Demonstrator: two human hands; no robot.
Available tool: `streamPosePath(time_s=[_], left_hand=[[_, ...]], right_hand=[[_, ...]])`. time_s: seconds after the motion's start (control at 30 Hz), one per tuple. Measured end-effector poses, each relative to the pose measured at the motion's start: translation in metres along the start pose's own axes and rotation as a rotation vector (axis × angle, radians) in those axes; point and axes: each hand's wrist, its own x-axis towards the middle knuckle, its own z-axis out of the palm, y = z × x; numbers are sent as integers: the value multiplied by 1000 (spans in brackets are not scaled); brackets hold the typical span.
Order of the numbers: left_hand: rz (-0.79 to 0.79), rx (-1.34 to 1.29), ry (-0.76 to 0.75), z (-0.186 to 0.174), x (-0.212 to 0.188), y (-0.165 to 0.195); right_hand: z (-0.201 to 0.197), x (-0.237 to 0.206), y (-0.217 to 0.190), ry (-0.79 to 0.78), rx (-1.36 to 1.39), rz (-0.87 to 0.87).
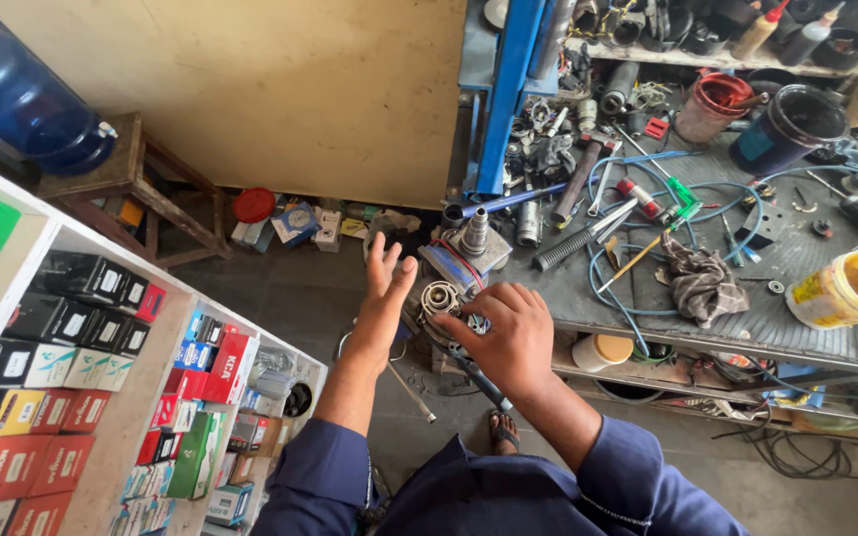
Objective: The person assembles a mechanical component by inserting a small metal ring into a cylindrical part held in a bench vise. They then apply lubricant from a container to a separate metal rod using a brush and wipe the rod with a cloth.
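Right hand (510, 337) clamped down over a round metal joint (440, 296) at the near corner of the workbench (747, 318), fingers curled tight about its greasy, ring-shaped end. Left hand (386, 288) up beside it, open flat, fingers spread and straight, holding nothing, palm turned towards the part and just short of touching. Dark shaft (474, 375) running down and away from the joint below the right wrist, towards the floor. Joint sitting just off the bench edge, next to a vice-like fixture (469, 248) with a threaded stub standing upright. Looks like mid-job: the joint's inner rings exposed, bright steel showing through dark grease, no boot or cover seen on it. How much stripping or fitting remains, hard to judge from here. Bench behind crowded: grey rag (699, 283), yellow tub (851, 288), blue hose (647, 238), loose tools. Shelves of boxed spares (71, 397) down the left side.
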Motion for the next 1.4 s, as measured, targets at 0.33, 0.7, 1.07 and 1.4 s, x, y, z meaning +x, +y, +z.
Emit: streamPosePath(time_s=[0.33,0.7,1.07,1.4], left_hand=[[238,213,-84,1,-10,11],[626,778,-356,-5,-14,54],[730,875,-302,3,-4,58],[718,440,-108,-12,-3,116]], right_hand=[[5,-12,-4,7,-28,-56],[-5,-35,20,-69,83,-41],[-6,-75,48,-146,119,217],[-2,-78,49,-205,204,230]])
